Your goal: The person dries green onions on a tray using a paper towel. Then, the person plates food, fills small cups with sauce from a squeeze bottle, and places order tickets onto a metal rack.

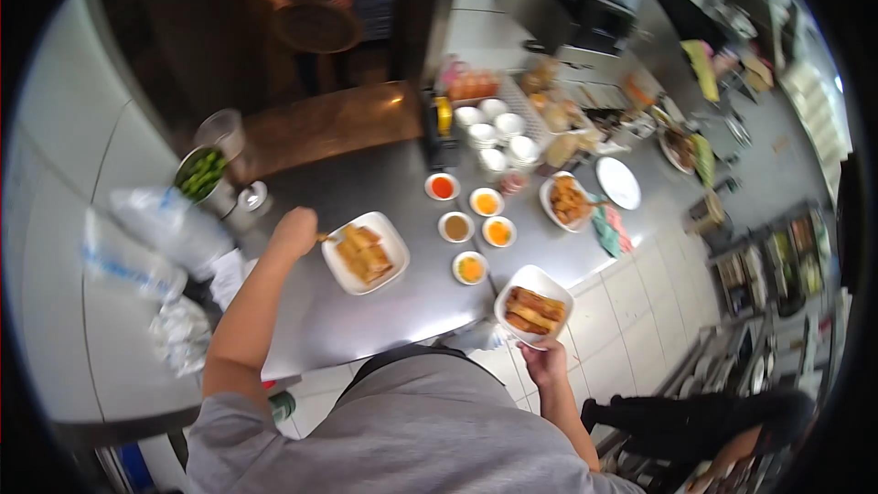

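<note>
My left hand (295,230) is closed just left of a white square dish (399,261) on the steel counter. A small brownish tip shows between the hand and the rim; what it belongs to is hidden. Golden-brown rolled food (364,254) lies in that dish. With my right hand (546,361) I grip the near rim of a second white dish (560,289), held out at the counter's front edge. Browned rolls (533,310) lie side by side in it. Between the two dishes stand several small sauce bowls (471,268), with red, brown and orange-yellow contents.
Stacked white cups (494,133) stand at the back, near a plate of fried pieces (567,201) and a white plate (618,184). Chopped greens (203,174) and plastic bags (165,224) are at the left. One person holds a round tray (318,27) beyond the counter; another is at lower right.
</note>
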Action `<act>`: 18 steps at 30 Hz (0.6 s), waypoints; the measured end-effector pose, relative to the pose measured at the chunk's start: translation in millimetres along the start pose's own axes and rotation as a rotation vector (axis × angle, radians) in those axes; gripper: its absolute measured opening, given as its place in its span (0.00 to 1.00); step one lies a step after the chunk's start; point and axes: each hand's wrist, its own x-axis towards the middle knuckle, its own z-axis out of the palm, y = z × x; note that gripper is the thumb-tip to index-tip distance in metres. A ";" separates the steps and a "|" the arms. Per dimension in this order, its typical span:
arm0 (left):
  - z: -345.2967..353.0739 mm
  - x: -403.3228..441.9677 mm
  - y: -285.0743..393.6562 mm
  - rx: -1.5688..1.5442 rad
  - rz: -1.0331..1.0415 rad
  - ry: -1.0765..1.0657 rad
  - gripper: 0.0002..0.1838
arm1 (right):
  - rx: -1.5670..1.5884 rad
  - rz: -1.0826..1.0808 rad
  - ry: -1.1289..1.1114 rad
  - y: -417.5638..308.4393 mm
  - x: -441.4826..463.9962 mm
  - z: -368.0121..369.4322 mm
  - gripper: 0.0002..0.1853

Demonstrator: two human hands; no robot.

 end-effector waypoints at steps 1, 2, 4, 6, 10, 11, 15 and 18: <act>-0.3 0.2 9.1 0.025 0.009 -0.027 0.06 | -0.012 0.005 -0.059 -2.8 6.9 -7.0 0.25; 4.3 5.3 10.9 0.040 -0.021 -0.075 0.07 | -0.028 0.016 -0.123 -5.1 14.9 -15.3 0.27; -0.2 2.7 21.5 0.070 -0.045 -0.096 0.11 | -0.009 -0.006 -0.147 -10.9 31.2 -22.4 0.26; -13.3 -23.9 33.8 -0.150 -0.058 0.175 0.26 | -0.021 0.017 -0.138 -20.9 46.3 -25.7 0.27; 63.4 -38.3 9.9 -0.630 -0.346 0.337 0.34 | -0.034 -0.041 -0.124 -36.8 83.5 -31.5 0.33; 80.1 -50.3 11.7 -0.652 -0.388 0.379 0.34 | -0.052 -0.003 -0.189 -41.6 100.6 -39.9 0.34; 51.8 -65.6 42.6 -0.896 -0.606 0.596 0.29 | -0.109 0.090 -0.166 -67.0 138.5 -31.6 0.24; -6.6 -40.5 50.2 -1.064 -0.449 0.907 0.27 | -0.224 0.046 -0.010 -69.9 168.4 -36.2 0.25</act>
